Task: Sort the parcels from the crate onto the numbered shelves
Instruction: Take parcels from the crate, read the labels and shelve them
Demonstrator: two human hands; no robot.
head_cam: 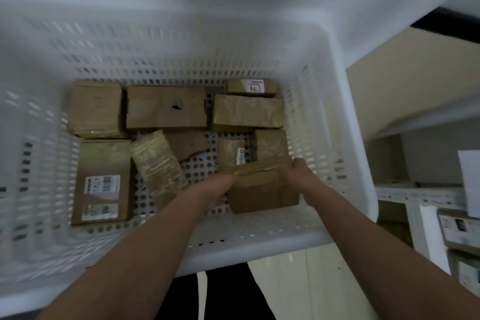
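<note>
Handwriting is showing on the white label of the small parcel (250,86) at the far right of the crate (259,239), beginning with a 4; the rest is blurring out. Barcode labels on the flat near-left parcel (102,182) are too small to read. The left grip (220,187) and right grip (298,171) are clasping a brown, tape-glossed cardboard parcel (262,189) by its ends, in the near right corner of the white perforated plastic crate.
</note>
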